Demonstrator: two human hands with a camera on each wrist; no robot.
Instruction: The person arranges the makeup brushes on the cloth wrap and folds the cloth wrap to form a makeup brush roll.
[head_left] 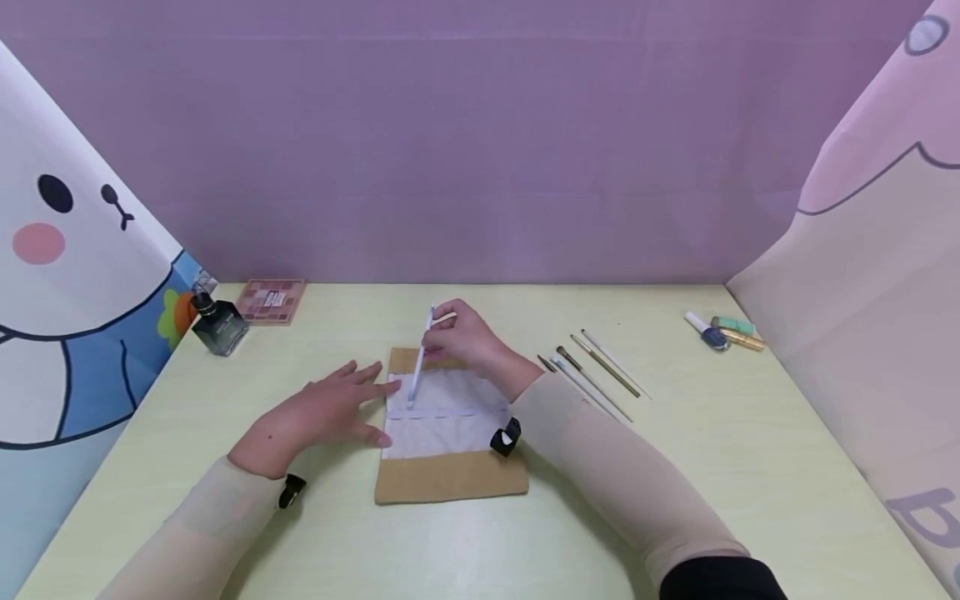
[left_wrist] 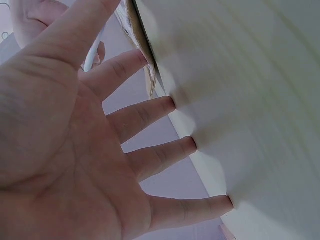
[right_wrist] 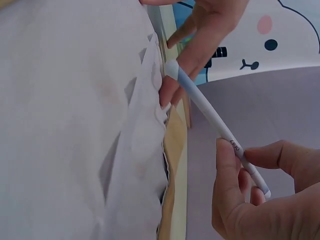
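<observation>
A tan cloth brush roll (head_left: 450, 479) lies unfolded on the table, with a white pocket panel (head_left: 442, 435) across its middle. My right hand (head_left: 459, 335) pinches a slim white and pale blue makeup brush (right_wrist: 212, 117) between thumb and fingers. The brush slants down, its rounded white tip at the panel's pocket edge near the left side. My left hand (head_left: 330, 412) is spread flat-fingered beside the roll. Its thumb and index fingertip touch the roll's left edge; in the left wrist view, the other fingertips (left_wrist: 189, 145) press on the tabletop.
Several slim brushes (head_left: 600, 367) lie slanted right of the roll. Far right sit a small dark blue bottle with a white cap (head_left: 714, 338), a green tube (head_left: 733, 325) and a gold tube (head_left: 742, 340). A dark glass bottle (head_left: 221, 329) and a pink checkered palette (head_left: 272, 302) stand back left.
</observation>
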